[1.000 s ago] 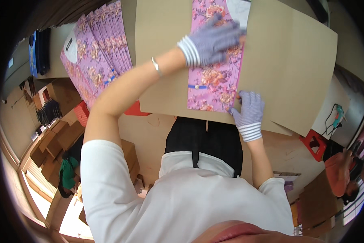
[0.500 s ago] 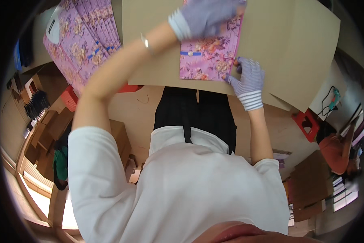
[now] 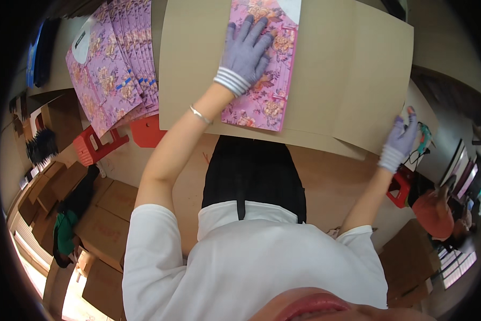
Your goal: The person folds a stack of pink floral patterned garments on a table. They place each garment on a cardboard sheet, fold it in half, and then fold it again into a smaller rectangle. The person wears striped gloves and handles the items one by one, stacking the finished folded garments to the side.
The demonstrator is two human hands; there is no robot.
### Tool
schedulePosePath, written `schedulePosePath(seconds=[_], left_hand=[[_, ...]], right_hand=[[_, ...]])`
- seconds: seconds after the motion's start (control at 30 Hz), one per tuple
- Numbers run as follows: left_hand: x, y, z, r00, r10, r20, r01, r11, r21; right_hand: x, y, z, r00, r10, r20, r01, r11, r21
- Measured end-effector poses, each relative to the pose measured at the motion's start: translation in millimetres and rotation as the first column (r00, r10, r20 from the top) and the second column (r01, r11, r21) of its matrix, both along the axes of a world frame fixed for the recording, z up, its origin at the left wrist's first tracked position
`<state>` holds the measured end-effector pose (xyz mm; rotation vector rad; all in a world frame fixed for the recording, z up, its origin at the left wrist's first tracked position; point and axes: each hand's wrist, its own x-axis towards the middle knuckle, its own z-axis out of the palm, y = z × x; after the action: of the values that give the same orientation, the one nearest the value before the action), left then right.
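Observation:
My left hand, in a thin lilac glove with bare fingertips and a striped cuff, lies flat with spread fingers on a pink floral folder. The folder has a bright pink edge along its right side and lies on a large tan cardboard sheet. Past the sheet's right edge, my right hand, gloved alike, is slightly blurred, its fingers apart and nothing visible in them. Right beside it is a teal-handled tool with a dark cord; whether they touch, I cannot tell.
A fanned stack of matching floral folders lies at the far left. Red plastic stools stand below the table edge. Cardboard boxes are on the floor at the left. Other people are at the right and left edges.
My right hand has left the folder and moved right toward the teal tool. My left hand, blurred above before, now rests on the folder. The folder's blue band and button no longer show.

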<state>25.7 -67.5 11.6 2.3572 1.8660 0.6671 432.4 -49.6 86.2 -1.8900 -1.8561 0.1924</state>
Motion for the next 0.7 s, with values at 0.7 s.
schedulePosePath(seconds=[0.7], left_hand=[[17.5,-9.0,1.7,0.984,0.047,-0.173,-0.076,0.984,-0.161]], right_hand=[[-193.2,23.6,-71.6,0.905,0.234,0.355,-0.204,0.971,-0.123]])
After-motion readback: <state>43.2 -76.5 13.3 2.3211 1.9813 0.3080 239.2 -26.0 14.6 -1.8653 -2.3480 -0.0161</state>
